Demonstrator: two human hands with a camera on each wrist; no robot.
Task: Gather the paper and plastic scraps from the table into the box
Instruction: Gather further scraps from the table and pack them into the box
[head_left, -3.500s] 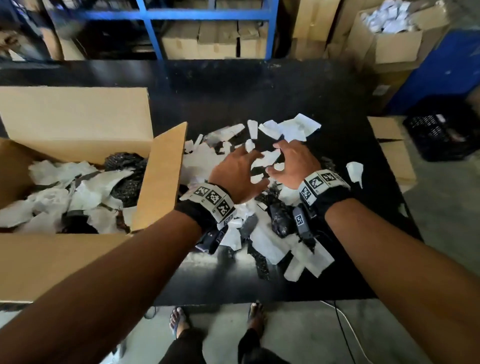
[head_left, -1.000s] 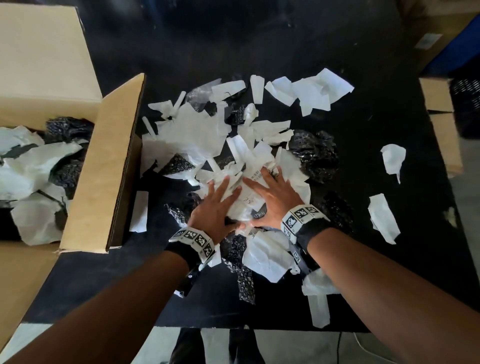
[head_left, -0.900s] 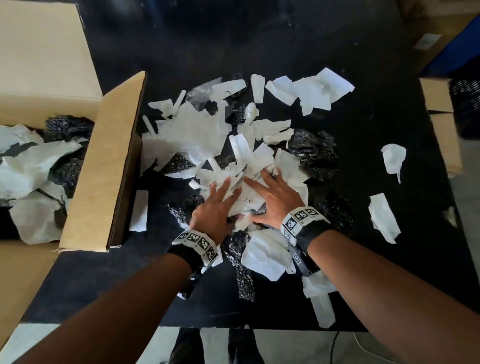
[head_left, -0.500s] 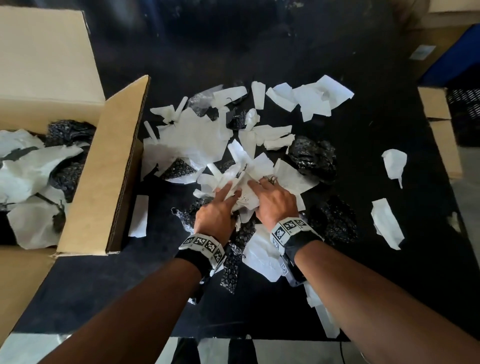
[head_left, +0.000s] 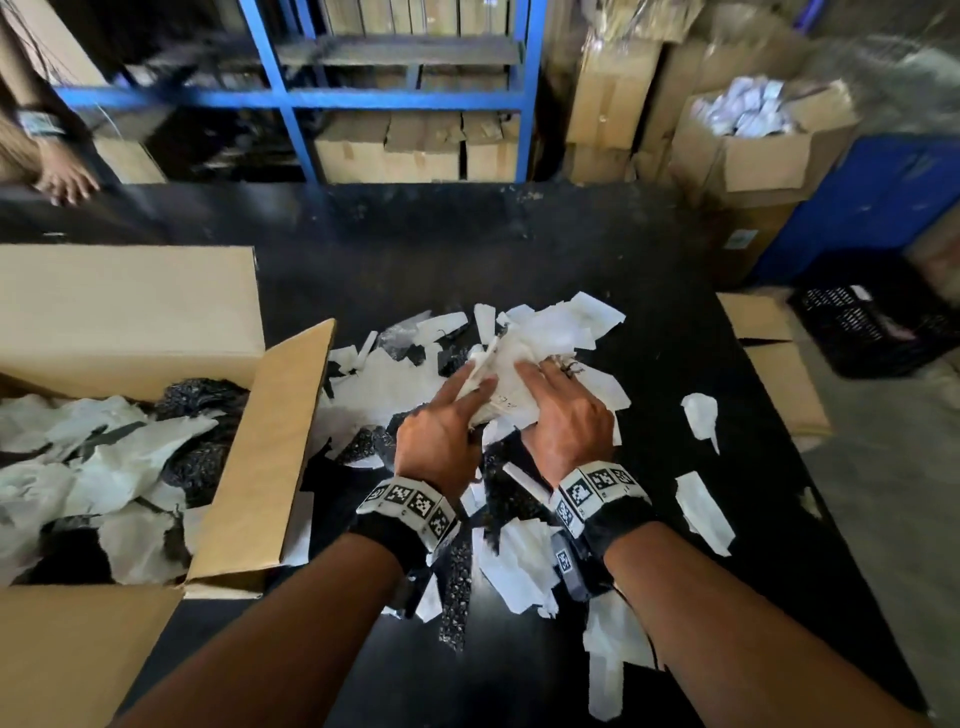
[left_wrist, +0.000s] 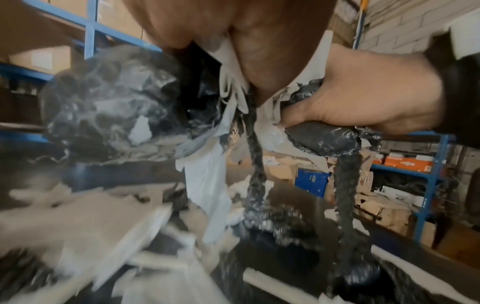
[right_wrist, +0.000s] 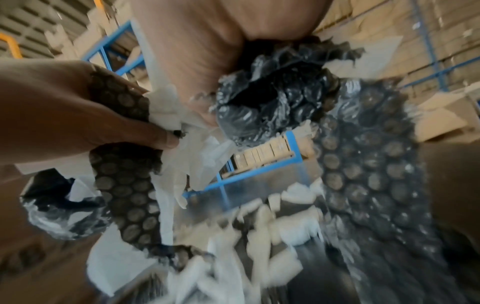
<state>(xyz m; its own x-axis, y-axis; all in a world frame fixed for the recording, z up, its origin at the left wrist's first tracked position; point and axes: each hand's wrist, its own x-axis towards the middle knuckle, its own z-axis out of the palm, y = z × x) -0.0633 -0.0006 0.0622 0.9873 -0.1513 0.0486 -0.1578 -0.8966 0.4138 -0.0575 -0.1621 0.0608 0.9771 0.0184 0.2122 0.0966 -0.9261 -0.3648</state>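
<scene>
Both hands are clamped together mid-frame: the left hand (head_left: 441, 441) and right hand (head_left: 566, 426) squeeze a bundle of scraps (head_left: 511, 371) between them, fingers curled into white paper and black bubble wrap, strips dangling beneath. More scraps litter the black counter (head_left: 649, 364). The box (head_left: 265, 441) sits open at left, partly filled.

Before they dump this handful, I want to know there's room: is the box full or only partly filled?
Partly filled. White paper and black plastic scraps lie low inside the box, well below its upright flaps.
</scene>
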